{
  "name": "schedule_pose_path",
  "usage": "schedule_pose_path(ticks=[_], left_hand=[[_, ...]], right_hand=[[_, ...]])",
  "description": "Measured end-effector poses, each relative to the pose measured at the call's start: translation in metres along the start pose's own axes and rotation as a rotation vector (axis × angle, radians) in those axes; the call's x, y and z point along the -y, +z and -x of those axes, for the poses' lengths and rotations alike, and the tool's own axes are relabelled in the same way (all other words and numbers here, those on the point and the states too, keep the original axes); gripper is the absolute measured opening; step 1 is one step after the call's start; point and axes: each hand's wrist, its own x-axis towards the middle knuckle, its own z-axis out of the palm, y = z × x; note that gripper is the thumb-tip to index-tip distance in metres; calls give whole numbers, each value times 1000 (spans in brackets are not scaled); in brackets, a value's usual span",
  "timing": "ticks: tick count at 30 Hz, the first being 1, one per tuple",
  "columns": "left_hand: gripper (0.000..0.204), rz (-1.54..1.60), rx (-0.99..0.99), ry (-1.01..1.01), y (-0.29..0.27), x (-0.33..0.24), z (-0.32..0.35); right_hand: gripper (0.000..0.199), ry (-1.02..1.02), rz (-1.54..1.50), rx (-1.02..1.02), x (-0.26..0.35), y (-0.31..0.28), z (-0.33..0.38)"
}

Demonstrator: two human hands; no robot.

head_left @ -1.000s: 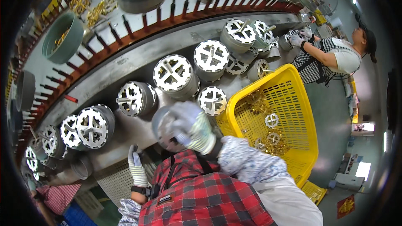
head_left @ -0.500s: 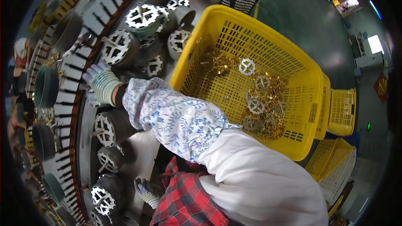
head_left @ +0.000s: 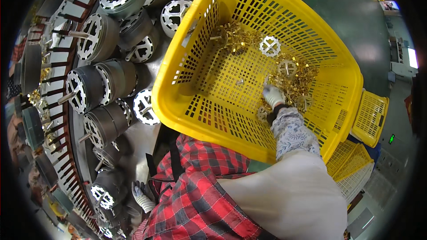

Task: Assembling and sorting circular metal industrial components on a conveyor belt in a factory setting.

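Note:
My right hand (head_left: 272, 95), in a white glove with a patterned sleeve, reaches down into a big yellow slotted basket (head_left: 178, 106). Its fingers are in a heap of small brass parts (head_left: 296, 78) on the basket floor; whether they grip any is hidden. White spoked discs (head_left: 270, 46) lie among the brass. My left hand (head_left: 141, 195), also gloved, rests low by the edge of the metal bench (head_left: 149, 135) with its fingers apart and nothing in it.
Several grey drums with white spoked faces (head_left: 89, 89) lie on the bench left of the basket. A curved slatted track (head_left: 58, 66) with dark bowls runs along the far left. More yellow baskets (head_left: 371, 111) are stacked at the right on the green floor.
My view has swung right over the basket. My right hand left the drums on the bench and went down into the brass heap. My left hand stayed at the bench edge.

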Motion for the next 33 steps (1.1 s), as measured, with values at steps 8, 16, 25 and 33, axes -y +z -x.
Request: schedule_pose_path(ticks=[8,16,25,33], left_hand=[[50,-121,45,42,-17,-32,25],[36,-321,65,10,-32,12,57],[37,216,-535,-227,-102,68,77],[53,-216,-855,-78,-214,118,-4]], right_hand=[[88,566,-9,-100,-91,81,5],[29,-320,-328,-116,-121,100,-121],[67,133,321,-181,-48,63,-129],[71,-65,-7,-552,41,7,-55]])
